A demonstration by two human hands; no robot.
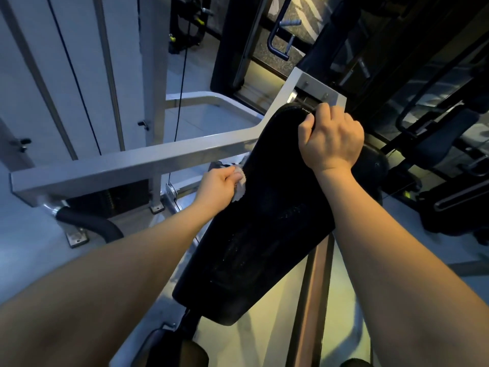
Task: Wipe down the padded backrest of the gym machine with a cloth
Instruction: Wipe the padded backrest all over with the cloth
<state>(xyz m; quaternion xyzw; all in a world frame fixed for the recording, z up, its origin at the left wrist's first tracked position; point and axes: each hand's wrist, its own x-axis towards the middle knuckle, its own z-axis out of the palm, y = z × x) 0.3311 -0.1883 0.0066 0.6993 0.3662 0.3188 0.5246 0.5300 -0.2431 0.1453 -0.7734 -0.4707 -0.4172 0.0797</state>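
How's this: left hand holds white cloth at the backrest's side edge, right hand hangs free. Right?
No. Head view: the right hand isn't free; its fingers curl over the top end of the backrest. The left hand does hold the white cloth at the side edge.

dim overall. left of the backrest (264, 207) the light is cool and bluish on the grey frame (132, 160); below and right of it, a warm yellow cast. the backrest reads near black with faint streaky sheen. far left of it, straight bars (108, 62) bow.
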